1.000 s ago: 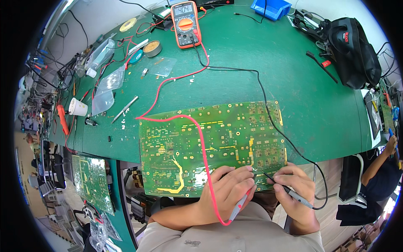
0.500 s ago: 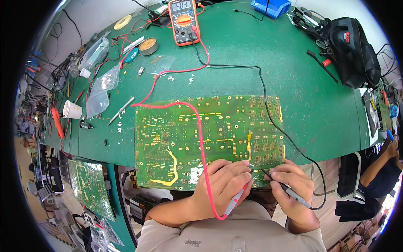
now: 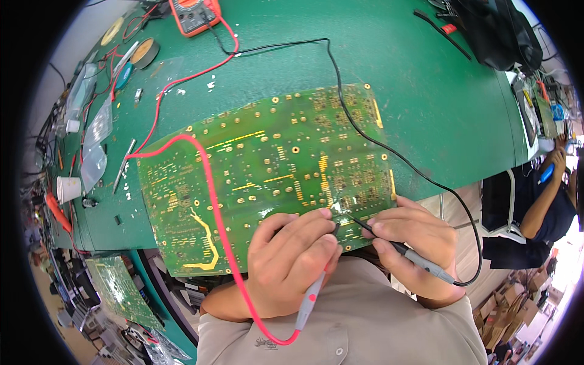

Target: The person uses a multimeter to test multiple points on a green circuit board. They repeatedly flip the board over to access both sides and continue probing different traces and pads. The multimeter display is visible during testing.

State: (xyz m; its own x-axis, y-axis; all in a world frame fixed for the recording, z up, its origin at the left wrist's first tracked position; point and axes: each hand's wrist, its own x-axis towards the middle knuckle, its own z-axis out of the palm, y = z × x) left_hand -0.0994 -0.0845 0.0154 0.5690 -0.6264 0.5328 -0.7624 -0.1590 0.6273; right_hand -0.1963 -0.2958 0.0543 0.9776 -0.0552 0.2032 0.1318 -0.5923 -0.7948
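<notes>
A large green circuit board lies solder side up at the near edge of the green bench. My left hand grips a grey and red test probe whose tip rests on the board's near edge. Its red lead runs over the board to an orange multimeter at the far edge. My right hand pinches a black test probe, tip close beside the red one. A black lead loops from it across the board to the meter.
Along the bench's left side lie tape rolls, clear plastic bags, a white cup and small tools. A second green board sits lower left. A black bag stands at the far right. Another person's arm shows at right.
The view has dropped closer to the board, which now fills more of the frame. Both hands keep their probes at the board's near edge, tips close together.
</notes>
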